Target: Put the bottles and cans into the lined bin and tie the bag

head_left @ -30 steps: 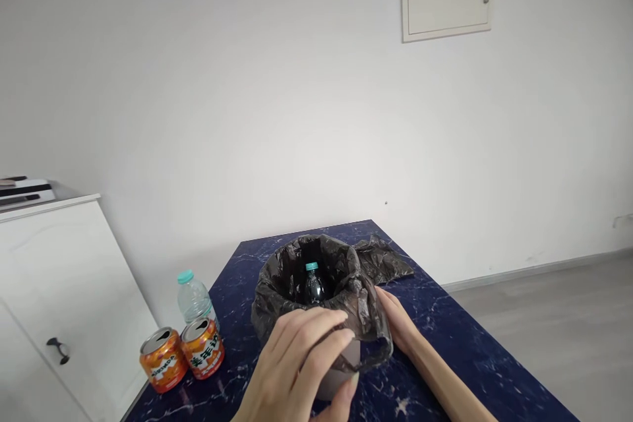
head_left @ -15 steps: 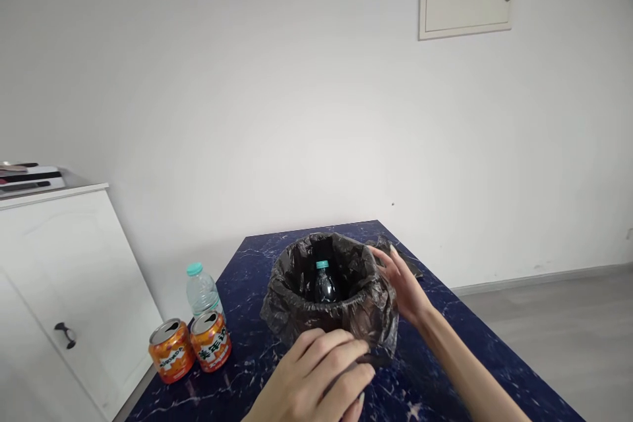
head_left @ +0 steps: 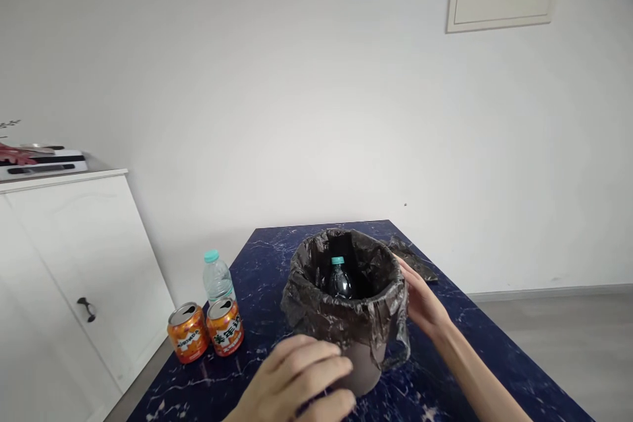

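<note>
A small round bin lined with a dark plastic bag stands on the dark blue marbled table. A bottle with a teal cap stands upright inside it. My left hand wraps round the bin's near side below the bag's edge, fingers curled. My right hand lies flat against the bin's right side on the bag, fingers stretched out.
Two orange drink cans and a clear bottle with a teal cap stand at the table's left edge. A loose dark bag lies behind the bin. A white cabinet stands at the left by the white wall.
My right hand moved from the bag's front fold to the bin's right side. The bag's edge now sits evenly folded over the rim. The camera view shifted left and up a little.
</note>
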`<state>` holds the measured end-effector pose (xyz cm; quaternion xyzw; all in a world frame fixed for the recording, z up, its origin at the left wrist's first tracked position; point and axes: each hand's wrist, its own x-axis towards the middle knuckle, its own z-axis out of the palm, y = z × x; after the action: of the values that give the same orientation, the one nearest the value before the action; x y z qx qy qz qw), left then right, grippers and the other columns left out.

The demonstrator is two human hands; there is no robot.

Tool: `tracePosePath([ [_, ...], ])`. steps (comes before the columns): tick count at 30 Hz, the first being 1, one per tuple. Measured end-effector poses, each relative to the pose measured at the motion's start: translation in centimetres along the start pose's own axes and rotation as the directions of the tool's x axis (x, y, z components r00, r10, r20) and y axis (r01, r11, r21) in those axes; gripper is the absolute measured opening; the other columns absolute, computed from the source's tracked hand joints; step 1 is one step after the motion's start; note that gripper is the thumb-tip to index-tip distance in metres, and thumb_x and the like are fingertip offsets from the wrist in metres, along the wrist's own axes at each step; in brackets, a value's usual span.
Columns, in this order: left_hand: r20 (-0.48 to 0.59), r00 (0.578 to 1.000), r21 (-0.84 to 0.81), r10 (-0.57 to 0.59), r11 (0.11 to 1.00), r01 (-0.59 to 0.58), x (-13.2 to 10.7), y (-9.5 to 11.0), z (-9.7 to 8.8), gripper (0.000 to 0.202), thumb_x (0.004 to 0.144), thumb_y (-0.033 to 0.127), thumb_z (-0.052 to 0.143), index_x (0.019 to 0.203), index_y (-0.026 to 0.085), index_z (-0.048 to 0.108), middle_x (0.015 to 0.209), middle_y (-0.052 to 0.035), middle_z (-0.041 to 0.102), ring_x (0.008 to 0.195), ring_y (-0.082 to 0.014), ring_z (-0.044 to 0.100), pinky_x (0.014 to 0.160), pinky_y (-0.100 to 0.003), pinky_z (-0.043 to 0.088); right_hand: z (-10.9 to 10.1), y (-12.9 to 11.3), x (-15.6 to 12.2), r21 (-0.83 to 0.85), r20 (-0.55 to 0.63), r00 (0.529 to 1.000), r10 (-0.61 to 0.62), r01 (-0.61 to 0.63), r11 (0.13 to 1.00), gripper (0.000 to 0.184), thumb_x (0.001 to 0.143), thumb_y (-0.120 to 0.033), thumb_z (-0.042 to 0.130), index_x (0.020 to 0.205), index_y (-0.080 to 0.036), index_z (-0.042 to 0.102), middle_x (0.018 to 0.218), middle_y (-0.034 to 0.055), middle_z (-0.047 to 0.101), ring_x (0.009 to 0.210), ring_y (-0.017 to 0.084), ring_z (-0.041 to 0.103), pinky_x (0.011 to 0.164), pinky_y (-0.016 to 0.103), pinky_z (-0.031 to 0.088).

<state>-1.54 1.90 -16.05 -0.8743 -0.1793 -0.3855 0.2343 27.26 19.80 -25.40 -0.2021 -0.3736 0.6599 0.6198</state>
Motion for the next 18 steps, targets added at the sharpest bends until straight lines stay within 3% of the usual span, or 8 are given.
tracePosePath([
  [2,-0.072,0.989,0.076,-0.131,0.988,0.136,-0.3,-1.4,-1.8,0.032,0.097,0.004,0.057,0.119,0.025,0.066,0.117,-0.0067,0.077,0.123,-0.0232,0.067,0.108,-0.042,0.054,-0.6,0.8,-0.1,0.024,-0.009,0.999,0.039,-0.038,0.999,0.053,0.075,-0.045,0.096,0.123,-0.031,0.08,0.123,0.0021,0.082,0.109,0.029,0.077,0.088,0.036,0.062],
  [4,-0.176,0.938,0.163,-0.297,0.931,0.326,-0.7,-4.0,-3.4,0.033,0.095,0.003,0.058,0.117,0.027,0.065,0.117,-0.009,0.072,0.12,-0.0261,0.066,0.104,-0.045,0.054,-1.3,1.5,-0.1,0.043,-0.018,0.996,0.084,-0.084,0.996,0.05,0.074,-0.045,0.096,0.119,-0.03,0.081,0.123,0.0019,0.082,0.114,0.031,0.077,0.092,0.038,0.062],
  [7,-0.2,0.866,0.356,-0.459,0.789,0.5,-2.3,-9.4,-5.2,0.017,0.102,0.023,0.059,0.118,0.025,0.062,0.127,-0.014,0.064,0.126,-0.0338,0.06,0.109,-0.055,0.048,-2.4,2.5,0.1,0.042,-0.021,0.993,0.12,-0.119,0.992,0.043,0.074,-0.042,0.095,0.113,-0.029,0.082,0.115,0.0015,0.084,0.106,0.031,0.079,0.088,0.039,0.063],
  [10,-0.185,0.731,0.462,-0.656,0.599,0.654,-4.9,-15.0,-6.1,0.042,0.102,0.049,0.054,0.13,0.018,0.057,0.142,-0.0223,0.056,0.14,-0.0429,0.05,0.116,-0.063,0.041,-3.5,3.7,0.6,0.035,-0.032,0.991,0.129,-0.128,0.991,0.036,0.073,-0.041,0.096,0.103,-0.028,0.083,0.102,0.0015,0.085,0.093,0.029,0.08,0.082,0.038,0.064],
  [12,-0.149,0.6,0.462,-0.786,0.481,0.745,-6.5,-17.8,-6.4,0.064,0.097,0.061,0.05,0.139,0.014,0.051,0.148,-0.0255,0.055,0.144,-0.0448,0.047,0.118,-0.063,0.038,-4.2,4.4,0.9,0.024,-0.047,0.99,0.134,-0.133,0.991,0.031,0.071,-0.041,0.096,0.095,-0.027,0.082,0.094,0.0018,0.085,0.085,0.028,0.079,0.078,0.038,0.063],
  [15,-0.092,0.51,0.444,-0.855,0.423,0.79,-7.6,-19.7,-6.6,0.07,0.094,0.065,0.046,0.138,0.011,0.054,0.132,-0.024,0.067,0.126,-0.0444,0.063,0.106,-0.059,0.049,-4.8,5.2,1.2,0.003,-0.074,0.989,0.131,-0.131,0.991,0.029,0.072,-0.041,0.095,0.093,-0.025,0.081,0.09,0.0033,0.084,0.082,0.029,0.079,0.076,0.04,0.063],
  [18,-0.046,0.488,0.419,-0.871,0.427,0.801,-7.6,-19.5,-6.8,0.061,0.098,0.061,0.041,0.136,0.016,0.057,0.114,-0.0148,0.075,0.102,-0.0363,0.073,0.093,-0.048,0.055,-5.0,5.6,1.2,-0.014,-0.098,0.988,0.116,-0.118,0.993,0.03,0.074,-0.043,0.093,0.094,-0.025,0.081,0.09,0.0045,0.084,0.083,0.029,0.079,0.074,0.039,0.062],
])
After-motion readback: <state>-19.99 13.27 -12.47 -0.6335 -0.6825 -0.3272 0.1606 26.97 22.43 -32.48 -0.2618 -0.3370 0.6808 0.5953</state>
